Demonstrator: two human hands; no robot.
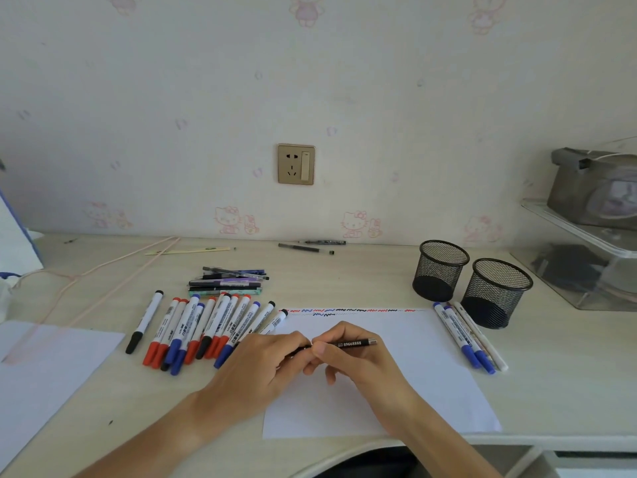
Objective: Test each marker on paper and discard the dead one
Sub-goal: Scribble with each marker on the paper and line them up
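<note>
Over the white test sheet (413, 367), both hands hold one thin black pen (355, 343) with white digits, lying level. My left hand (262, 363) grips its left end and my right hand (348, 357) pinches its middle. Red, blue and black squiggles (344, 310) run along the sheet's far edge. A row of several capped markers (203, 331) with red, blue and black caps lies left of the sheet. A single black-capped marker (144, 320) lies further left. Three markers (465, 336) lie right of the sheet.
Two black mesh cups (440, 269) (496, 291) stand at the back right, both looking empty. A pile of thin pens (227, 281) lies behind the marker row; two pens (306, 248) rest by the wall. Another white sheet (44, 370) lies at the left. A clear shelf (586, 257) stands far right.
</note>
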